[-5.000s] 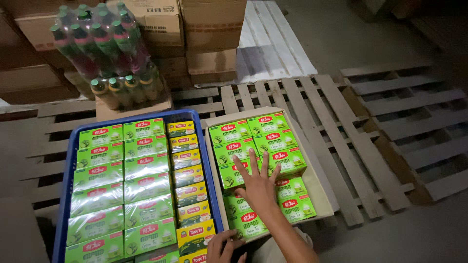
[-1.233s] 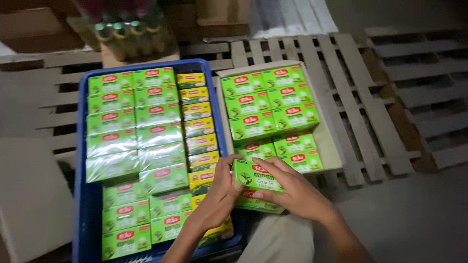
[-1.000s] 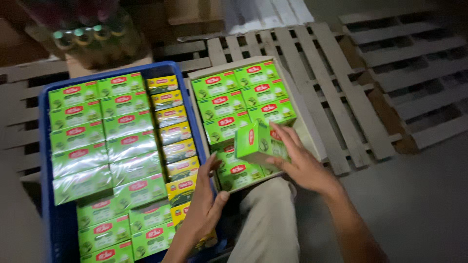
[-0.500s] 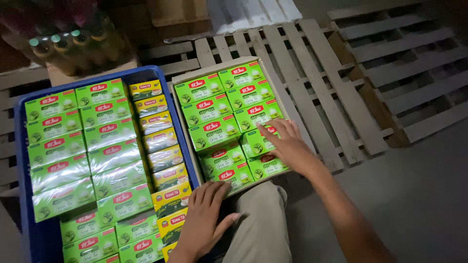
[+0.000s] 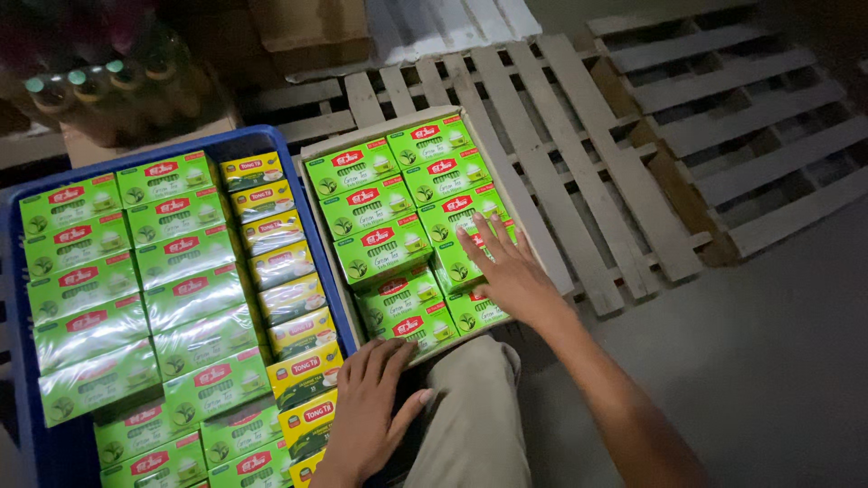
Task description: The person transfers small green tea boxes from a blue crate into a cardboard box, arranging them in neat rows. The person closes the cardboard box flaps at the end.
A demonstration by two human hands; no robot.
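Right hand (image 5: 508, 274): fingers (image 5: 480, 237) spread wide and flat, palm down, pressing on a green tea box (image 5: 463, 267) in the right column of the cardboard tray (image 5: 312, 145) — nothing gripped. The box sits in the second row from the near end, flush with the green boxes around it, upper layer at the far end slightly higher.

Left hand (image 5: 372, 407): fingers loosely extended, thumb out to the side, resting flat at the near corner where the tray meets the blue crate (image 5: 318, 230); fingertips touch the edge by a yellow tea box (image 5: 303, 368). Holding nothing.

Person's knee in light trousers (image 5: 475, 425) is between the two arms, just in front of the tray.

Crate is left of the tray, touching it: two columns of shrink-wrapped green boxes (image 5: 172, 289) plus one column of yellow boxes along its right wall. Both sit on a wooden pallet (image 5: 579, 163). Shrink-wrapped bottles (image 5: 99, 90) behind the crate, cardboard cartons (image 5: 307, 27) further back — dim, detail unclear.
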